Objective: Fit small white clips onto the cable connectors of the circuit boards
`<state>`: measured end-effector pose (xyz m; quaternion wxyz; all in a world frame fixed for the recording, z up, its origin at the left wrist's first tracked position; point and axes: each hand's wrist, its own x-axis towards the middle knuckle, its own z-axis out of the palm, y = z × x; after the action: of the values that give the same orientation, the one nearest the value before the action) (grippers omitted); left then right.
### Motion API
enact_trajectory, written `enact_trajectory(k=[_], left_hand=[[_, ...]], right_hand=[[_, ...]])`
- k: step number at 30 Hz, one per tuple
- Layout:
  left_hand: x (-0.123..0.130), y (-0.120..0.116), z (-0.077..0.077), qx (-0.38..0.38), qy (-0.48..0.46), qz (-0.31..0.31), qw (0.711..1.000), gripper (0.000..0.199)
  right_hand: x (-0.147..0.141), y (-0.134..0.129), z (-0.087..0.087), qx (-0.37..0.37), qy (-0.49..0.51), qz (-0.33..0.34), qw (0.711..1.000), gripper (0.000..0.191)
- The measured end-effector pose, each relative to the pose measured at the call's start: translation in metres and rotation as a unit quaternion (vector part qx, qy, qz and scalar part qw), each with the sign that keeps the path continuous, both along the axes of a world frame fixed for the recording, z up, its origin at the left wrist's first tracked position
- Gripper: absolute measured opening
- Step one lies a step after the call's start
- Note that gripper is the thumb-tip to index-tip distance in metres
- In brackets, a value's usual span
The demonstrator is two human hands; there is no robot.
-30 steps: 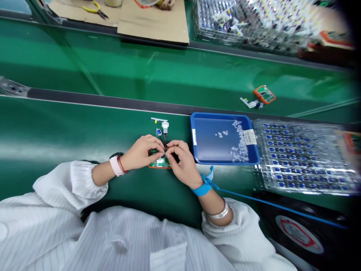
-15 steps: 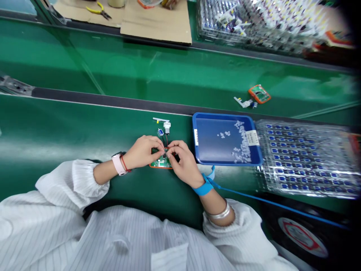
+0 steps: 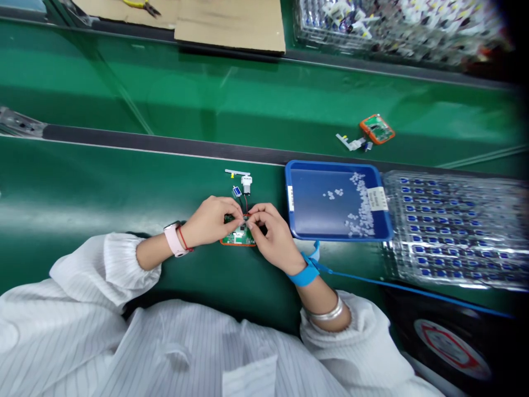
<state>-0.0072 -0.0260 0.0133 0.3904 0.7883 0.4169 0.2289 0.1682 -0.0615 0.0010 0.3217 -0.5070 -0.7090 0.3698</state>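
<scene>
Head: L fingers [image 3: 232,209] + R fingers [image 3: 262,216] over PCB [image 3: 238,239].

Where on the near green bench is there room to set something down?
Widest: left of the left hand, between the dark rail and the left sleeve. A narrower bare strip runs between the white part and the blue tray. It is crowded around the circuit board and right hand, and rightward, where the blue tray and clear tray sit close.
</scene>
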Motion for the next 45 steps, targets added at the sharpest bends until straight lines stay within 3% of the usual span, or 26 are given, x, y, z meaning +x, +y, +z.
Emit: enact_trajectory(k=[6,10,11,15,18,22,25,27,30,32,34,36,38,42,45], left_hand=[[0.004,0.006,0.009,-0.048,0.037,0.004,0.998,0.012],[-0.002,0.001,0.007,-0.008,0.053,0.014,0.998,0.008],[-0.004,-0.002,0.005,0.018,0.064,0.011,0.998,0.011],[-0.017,-0.02,-0.001,0.149,0.131,-0.066,0.978,0.063],[-0.024,-0.026,-0.001,0.18,0.16,-0.093,0.966,0.062],[-0.034,-0.019,0.008,0.088,0.129,-0.08,0.984,0.062],[-0.044,-0.007,0.023,-0.07,0.008,-0.088,0.994,0.062],[-0.051,0.003,0.036,-0.17,-0.101,-0.093,0.976,0.058],[-0.057,0.027,0.058,-0.209,-0.23,-0.01,0.951,0.048],[-0.058,0.05,0.068,-0.147,-0.269,0.073,0.949,0.041],[-0.058,0.08,0.07,-0.029,-0.262,0.144,0.954,0.039],[-0.06,0.113,0.061,0.111,-0.197,0.204,0.952,0.048],[-0.062,0.146,0.043,0.201,-0.073,0.231,0.949,0.063],[-0.066,0.191,0.001,0.245,0.138,0.204,0.938,0.076],[-0.052,0.185,-0.013,0.26,0.177,0.166,0.935,0.07]], right_hand=[[0.0,0.004,0.001,-0.03,-0.029,0.006,0.999,0.014],[-0.003,0.001,0.004,-0.006,-0.027,-0.002,1.0,0.014],[-0.002,0.0,0.006,0.012,-0.024,-0.006,1.0,0.013],[0.023,0.008,0.017,0.115,-0.03,-0.066,0.991,0.011],[0.069,0.024,0.014,0.161,-0.069,-0.175,0.969,0.011],[0.135,0.041,-0.01,0.158,-0.157,-0.274,0.936,0.012],[0.159,0.047,-0.027,0.143,-0.193,-0.283,0.928,0.012],[0.163,0.048,-0.033,0.138,-0.204,-0.284,0.927,0.012],[0.161,0.049,-0.035,0.129,-0.212,-0.282,0.927,0.012],[0.159,0.05,-0.035,0.126,-0.213,-0.28,0.928,0.011],[0.159,0.05,-0.034,0.127,-0.213,-0.274,0.929,0.011],[0.16,0.05,-0.034,0.129,-0.212,-0.261,0.933,0.011],[0.162,0.05,-0.034,0.13,-0.209,-0.249,0.937,0.011],[0.163,0.05,-0.035,0.132,-0.209,-0.242,0.938,0.012],[0.163,0.05,-0.035,0.136,-0.216,-0.227,0.94,0.01]])
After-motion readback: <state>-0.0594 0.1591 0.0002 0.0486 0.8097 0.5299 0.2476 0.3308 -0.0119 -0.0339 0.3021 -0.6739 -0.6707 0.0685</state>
